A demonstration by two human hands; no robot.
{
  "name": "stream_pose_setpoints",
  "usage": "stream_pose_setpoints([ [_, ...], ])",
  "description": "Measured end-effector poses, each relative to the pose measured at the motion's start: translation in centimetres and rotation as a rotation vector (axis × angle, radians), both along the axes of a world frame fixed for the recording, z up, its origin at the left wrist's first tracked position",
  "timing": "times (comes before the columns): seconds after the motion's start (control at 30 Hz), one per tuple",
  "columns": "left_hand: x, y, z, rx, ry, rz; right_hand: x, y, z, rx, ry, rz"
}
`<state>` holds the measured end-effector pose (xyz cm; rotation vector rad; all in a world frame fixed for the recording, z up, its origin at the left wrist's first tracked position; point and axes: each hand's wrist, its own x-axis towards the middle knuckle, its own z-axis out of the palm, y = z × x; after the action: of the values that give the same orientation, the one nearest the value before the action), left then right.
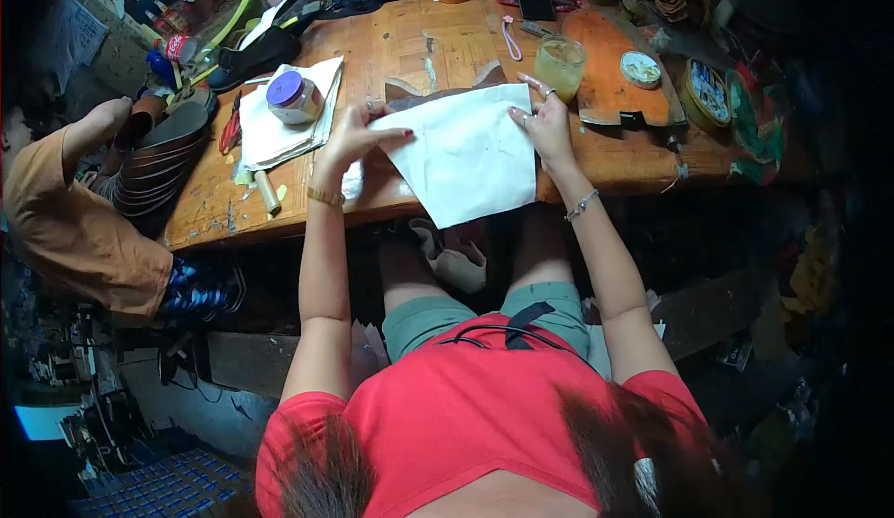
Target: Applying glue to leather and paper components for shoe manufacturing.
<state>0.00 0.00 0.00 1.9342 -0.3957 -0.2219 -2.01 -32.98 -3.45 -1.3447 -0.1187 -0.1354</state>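
Between my hands a white sheet [466, 146], paper or thin lining I cannot tell which, is held at the table's near edge, its lower corner hanging over. My left hand [358, 136] pinches its left edge, thumb on top. My right hand [548, 129] grips the upper right edge, thumb on the face and fingers behind. Past the sheet's far edge show parts of a brown leather piece [402, 95], most of it hidden. Just beyond my right hand stands a glass jar [560, 67] of yellowish stuff.
On the wooden table [372, 48], a purple-lidded jar [294, 97] sits on stacked white sheets [265, 150] at left. An orange board [601, 90] and an open round tin [706, 94] lie right. Another person's leg [88, 225] and stacked brown leather pieces [158, 169] are at far left.
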Motion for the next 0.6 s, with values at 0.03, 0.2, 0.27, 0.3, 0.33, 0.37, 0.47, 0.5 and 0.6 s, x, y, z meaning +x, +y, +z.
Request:
stream_pose_setpoints([
  [0.03, 0.6, 0.3, 0.3, -0.102, 0.075, 0.047, 0.6, 0.2, -0.1, -0.081, -0.056, -0.055],
  [0.2, 3.4, 1.4, 1.3, -0.151, 0.215, 0.077, 2.7, 1.2, -0.4, -0.291, -0.112, -0.187],
  [0.27, 3.6, 0.9, 0.7, -0.061, 0.168, 0.195, 3.0, 0.9, -0.5, -0.429, -0.149, -0.224],
  [0.3, 3.6, 0.8, 0.4, -0.084, 0.163, 0.172, 3.1, 0.9, -0.6, -0.443, -0.149, -0.237],
  [0.33, 3.6, 0.7, 0.2, -0.122, 0.151, 0.168, 3.1, 0.9, -0.6, -0.454, -0.175, -0.261],
  [0.37, 3.6, 0.7, 0.0, -0.137, 0.139, 0.180, 3.2, 1.0, -0.6, -0.464, -0.153, -0.277],
  [0.47, 3.7, 0.3, -0.4, -0.073, 0.145, 0.234, 2.7, 0.9, -0.6, -0.546, -0.173, -0.335],
  [0.5, 3.6, 0.3, -0.4, -0.110, 0.137, 0.203, 2.5, 1.1, -0.6, -0.556, -0.158, -0.355],
  [0.6, 3.2, 0.1, -0.5, -0.066, 0.134, 0.269, 2.3, 1.2, -0.5, -0.528, -0.212, -0.393],
])
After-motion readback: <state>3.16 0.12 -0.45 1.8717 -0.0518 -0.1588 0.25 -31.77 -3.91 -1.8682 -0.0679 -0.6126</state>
